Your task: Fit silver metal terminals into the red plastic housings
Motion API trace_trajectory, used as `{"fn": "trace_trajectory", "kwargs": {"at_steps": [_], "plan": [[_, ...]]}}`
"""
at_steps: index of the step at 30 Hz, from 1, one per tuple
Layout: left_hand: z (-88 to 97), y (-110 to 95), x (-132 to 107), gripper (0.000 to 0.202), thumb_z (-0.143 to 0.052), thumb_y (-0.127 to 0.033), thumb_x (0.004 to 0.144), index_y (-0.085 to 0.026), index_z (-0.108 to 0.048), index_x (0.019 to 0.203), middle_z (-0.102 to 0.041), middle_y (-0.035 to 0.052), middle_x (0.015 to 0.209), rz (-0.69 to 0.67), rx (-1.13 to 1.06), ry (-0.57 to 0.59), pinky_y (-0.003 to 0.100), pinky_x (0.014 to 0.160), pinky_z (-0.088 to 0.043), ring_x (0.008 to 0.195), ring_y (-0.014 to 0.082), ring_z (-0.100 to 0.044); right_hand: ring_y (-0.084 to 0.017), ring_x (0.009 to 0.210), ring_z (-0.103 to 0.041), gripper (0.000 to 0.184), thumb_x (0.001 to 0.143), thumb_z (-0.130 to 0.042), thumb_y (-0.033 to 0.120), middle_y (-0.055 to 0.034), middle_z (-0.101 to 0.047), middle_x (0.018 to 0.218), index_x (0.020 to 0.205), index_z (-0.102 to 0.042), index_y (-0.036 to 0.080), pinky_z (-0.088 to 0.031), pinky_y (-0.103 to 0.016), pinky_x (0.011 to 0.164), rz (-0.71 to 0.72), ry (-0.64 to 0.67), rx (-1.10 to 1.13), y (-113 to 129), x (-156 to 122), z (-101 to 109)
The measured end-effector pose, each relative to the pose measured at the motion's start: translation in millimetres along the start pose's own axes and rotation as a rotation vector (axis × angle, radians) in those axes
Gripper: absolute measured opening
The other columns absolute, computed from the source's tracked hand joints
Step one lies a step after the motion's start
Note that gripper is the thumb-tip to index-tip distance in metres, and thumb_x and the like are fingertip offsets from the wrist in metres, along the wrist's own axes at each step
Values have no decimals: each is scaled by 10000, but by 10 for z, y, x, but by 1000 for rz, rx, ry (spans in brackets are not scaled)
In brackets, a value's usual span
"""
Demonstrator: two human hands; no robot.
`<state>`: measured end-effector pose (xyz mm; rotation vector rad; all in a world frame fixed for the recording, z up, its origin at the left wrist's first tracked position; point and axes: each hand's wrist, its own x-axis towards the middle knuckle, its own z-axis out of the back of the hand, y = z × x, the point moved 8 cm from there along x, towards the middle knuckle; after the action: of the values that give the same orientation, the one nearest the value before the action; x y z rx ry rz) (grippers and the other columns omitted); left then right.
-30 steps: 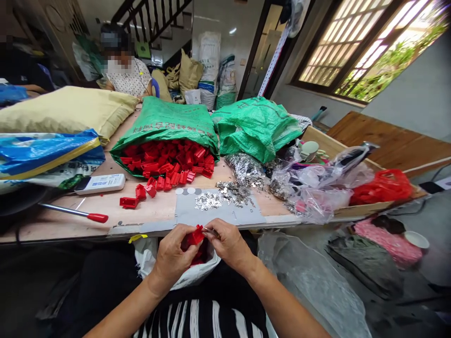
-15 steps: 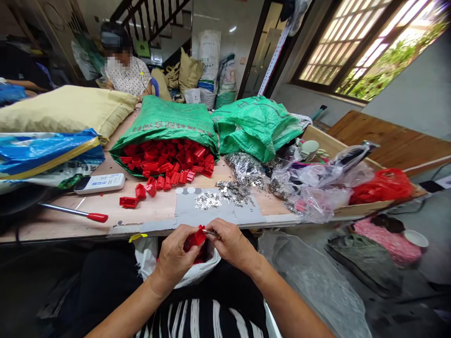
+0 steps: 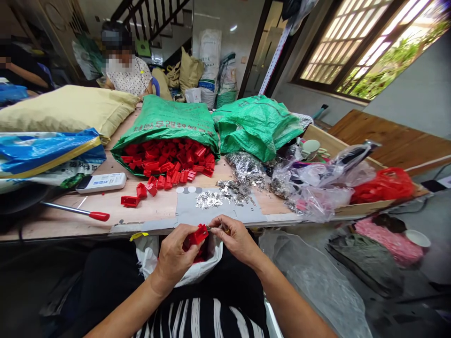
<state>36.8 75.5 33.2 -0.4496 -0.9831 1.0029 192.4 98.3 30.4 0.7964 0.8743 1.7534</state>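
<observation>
My left hand [image 3: 176, 246] grips a red plastic part [image 3: 198, 234] between thumb and fingers, above an open white sack [image 3: 200, 274] in my lap. More red parts show inside that sack. Just to the right, my right hand [image 3: 234, 239] is closed in a pinch around something small and thin, too small to make out, its fingertips a little apart from the red part. On the table edge beyond both hands lies a grey mat [image 3: 185, 209] with a pile of small shiny metal pieces [image 3: 208, 200] on it.
A green sack [image 3: 176, 117] spills red parts onto the table. Right of it are another green sack [image 3: 257, 124], clear bags [image 3: 317, 188] and a red bag [image 3: 384, 185]. A red-tipped handle [image 3: 98, 216] juts out at left. Across the table sits a person [image 3: 128, 75].
My right hand has drawn slightly right, away from the red part, and its fingers have shifted. My left hand still holds the part, now turned a little.
</observation>
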Motion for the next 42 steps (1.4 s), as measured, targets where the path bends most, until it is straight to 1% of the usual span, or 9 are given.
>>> {"fn": "trace_trajectory", "kwargs": {"at_steps": [2,6,10,14,18,24,30,35,42], "plan": [[8,-16,11,208,-606,-116,755,-190,-627,948,-685,33,824,-5,6,-6,248,649,-495,705,152,-632,-122,688,-538,72,874,-550,217,12,-606,754,896,-613,190,-427,-222,651,-19,5,-11,-14,-15,-20],[22,-22,36,193,-615,-146,754,-194,-635,940,-690,33,817,13,-14,2,248,623,-497,679,152,-630,-140,816,-582,173,870,-545,163,-23,-645,902,1014,-630,207,-447,-248,756,61,78,-4,102,-24,-99],[4,1,43,225,-619,-137,748,-199,-634,963,-701,42,865,41,-57,60,262,650,-514,708,162,-646,-143,807,-589,136,848,-554,125,-23,-641,867,906,-652,200,-447,-244,743,73,150,2,130,-20,-148],[-17,-19,36,239,-624,-141,765,-212,-641,993,-703,48,917,10,-98,98,277,727,-519,818,184,-659,-132,757,-568,86,842,-555,133,0,-618,803,819,-616,190,-429,-221,694,42,147,30,81,-25,-160],[-34,-29,28,271,-603,-113,776,-218,-636,1024,-696,49,934,-15,-85,101,283,764,-514,861,188,-653,-124,700,-524,74,858,-522,147,5,-590,763,829,-575,190,-398,-221,654,59,88,-76,105,-30,-157],[27,-15,27,236,-634,-178,785,-207,-621,1019,-696,49,933,-3,-35,22,280,743,-519,847,186,-656,-120,653,-496,50,839,-527,147,23,-551,697,827,-545,193,-378,-223,637,49,-1,-128,147,-20,-103],[65,-47,27,227,-634,-203,804,-200,-606,1029,-692,48,927,-37,-9,-10,271,741,-518,841,170,-649,-122,666,-520,66,827,-538,132,7,-595,734,805,-554,192,-383,-224,637,61,7,-130,169,-16,-96],[59,-60,5,257,-619,-157,801,-211,-593,1052,-684,38,926,-78,-18,-21,271,726,-521,838,170,-650,-119,665,-520,81,820,-545,105,2,-587,729,789,-555,179,-377,-217,625,76,16,-150,202,-5,-117],[29,-76,-20,299,-621,-89,779,-200,-593,1055,-684,38,942,-110,-40,-7,258,760,-517,866,160,-647,-124,693,-544,91,831,-537,97,-9,-609,756,789,-561,174,-383,-217,635,54,107,-164,180,16,-168]]}}
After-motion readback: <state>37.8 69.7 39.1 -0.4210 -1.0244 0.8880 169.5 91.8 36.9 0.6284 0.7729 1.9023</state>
